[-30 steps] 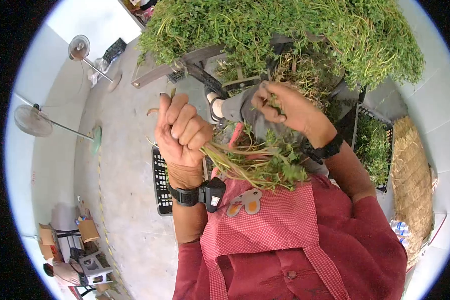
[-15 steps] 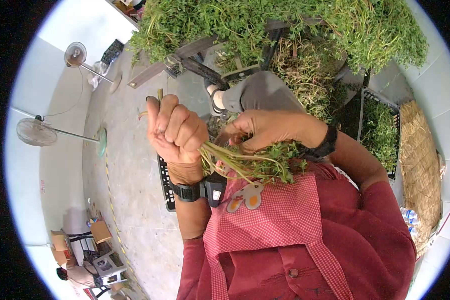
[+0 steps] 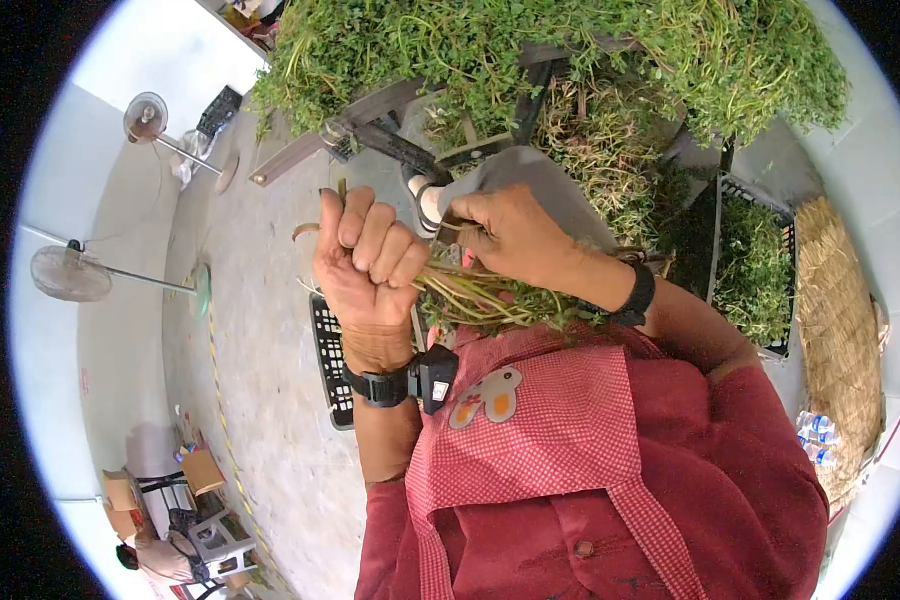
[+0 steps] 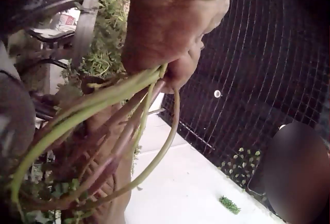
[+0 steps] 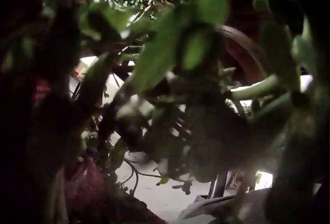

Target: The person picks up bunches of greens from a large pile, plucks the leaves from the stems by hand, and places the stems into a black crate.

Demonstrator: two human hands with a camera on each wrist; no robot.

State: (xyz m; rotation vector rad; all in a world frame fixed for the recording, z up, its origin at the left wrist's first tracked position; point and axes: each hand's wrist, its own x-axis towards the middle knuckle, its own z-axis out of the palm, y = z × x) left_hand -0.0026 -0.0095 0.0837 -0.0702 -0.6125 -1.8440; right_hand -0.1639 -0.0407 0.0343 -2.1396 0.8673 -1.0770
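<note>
In the head view my left hand point(image 3: 365, 255) grips a bunch of leafy green plants, their stems point(image 3: 470, 290) running out from the fist toward the right. A short stem end point(image 3: 342, 190) sticks out above the thumb side. The left wrist view shows green and reddish stems point(image 4: 116, 97) bending down from the curled fingers. My right hand point(image 3: 520, 240) is just right of the left fist, above the bunch, with its fingers curled and a thin stem pinched at the fingertips. Blurred leaves point(image 5: 180, 48) fill much of the right wrist view and hide the right fingers.
A big heap of green plants point(image 3: 470, 60) covers the rack ahead. Below it lies a pile of cut stems point(image 3: 600, 150). Black crates point(image 3: 332, 365) stand by my left arm and at the right, near a rolled straw mat point(image 3: 835, 330). Fans point(image 3: 70, 272) stand left.
The right hand has come in from the right to the stems beside the left fist, then risen slightly above the bunch. The left hand keeps its grip with little movement.
</note>
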